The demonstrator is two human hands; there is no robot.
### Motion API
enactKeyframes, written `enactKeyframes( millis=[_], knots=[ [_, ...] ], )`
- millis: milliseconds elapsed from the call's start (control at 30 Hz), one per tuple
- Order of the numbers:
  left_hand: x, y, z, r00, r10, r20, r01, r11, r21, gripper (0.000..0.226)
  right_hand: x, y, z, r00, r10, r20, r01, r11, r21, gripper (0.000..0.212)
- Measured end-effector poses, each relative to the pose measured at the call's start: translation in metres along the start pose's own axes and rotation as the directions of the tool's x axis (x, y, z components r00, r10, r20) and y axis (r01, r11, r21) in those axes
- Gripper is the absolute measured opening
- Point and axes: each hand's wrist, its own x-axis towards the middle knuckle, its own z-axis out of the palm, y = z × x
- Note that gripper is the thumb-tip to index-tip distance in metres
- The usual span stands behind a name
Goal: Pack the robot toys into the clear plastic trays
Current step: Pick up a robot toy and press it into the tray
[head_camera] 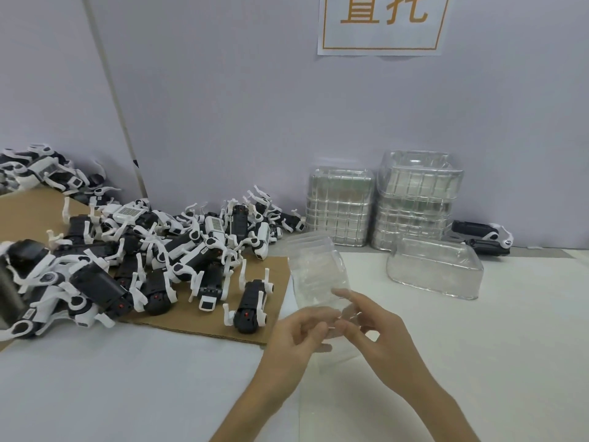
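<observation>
Hands of the person meet in the middle of the view, above the white table [127,378]. The left hand [299,333] and the right hand [382,330] hold one clear plastic tray [314,266] by its near edge, and the tray is tilted up and away from the person. The left fingers are curled and pinch the edge. The right hand pinches it too, with the index finger [345,294] stretched up along the tray. The plastic is transparent and a little blurred, so the exact place of each fingertip is perhaps not as I read it.

The robot toys [159,260], black and white, lie in a big loose pile on a cardboard sheet [197,320] at the left, and more of them are heaped in the far left corner. One toy [251,306] lies apart from the pile, near the edge of the cardboard and just beside the left hand.

Against the wall stand two stacks of trays: a lower stack [339,207] and a taller stack [417,199], side by side. In front of the taller stack one tray [433,269] lies upside down on the table. Another robot toy [481,237] lies to the right of the stacks, at the wall. A paper sign [382,23] with orange characters hangs above.
</observation>
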Motion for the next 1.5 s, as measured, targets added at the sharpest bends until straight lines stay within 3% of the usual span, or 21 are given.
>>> enactKeyframes(
  millis=[100,567,700,800,933,1067,1267,1500],
  knots=[
    [-0.001,0.003,0.008,0.996,0.033,0.084,-0.034,0.999,0.009,0.031,0.000,0.002,-0.002,0.999,0.001,0.034,-0.001,1.000,-0.028,0.039],
    [0.006,0.001,0.005,0.978,0.000,-0.210,-0.016,0.997,-0.074,0.026,-0.001,0.001,0.002,0.999,0.025,0.026,-0.025,1.000,-0.002,0.033],
    [0.005,0.002,0.008,0.959,0.019,-0.283,-0.037,0.997,-0.061,0.010,0.000,0.001,0.003,0.999,0.041,0.025,-0.041,0.999,0.001,0.031],
    [0.004,0.002,0.006,0.967,0.009,-0.254,-0.025,0.998,-0.059,0.014,-0.001,0.001,0.003,0.999,0.040,0.008,-0.040,0.999,0.007,0.032],
    [0.005,0.004,-0.004,0.994,0.009,-0.113,-0.017,0.997,-0.074,0.010,0.001,0.001,0.004,1.000,0.027,0.002,-0.027,1.000,0.008,0.035],
    [0.004,0.001,-0.004,0.999,-0.020,0.036,0.024,0.995,-0.096,0.026,0.003,0.001,0.005,0.998,0.055,-0.015,-0.055,0.998,0.017,0.034],
    [0.010,0.002,-0.008,0.988,0.044,-0.150,-0.056,0.996,-0.075,0.019,0.006,-0.007,0.013,0.997,0.068,-0.047,-0.063,0.993,0.102,0.032],
    [0.010,0.001,-0.010,0.983,0.034,-0.178,-0.063,0.985,-0.159,0.016,0.004,-0.011,0.013,0.998,0.023,-0.060,-0.015,0.992,0.121,0.014]
  ],
)
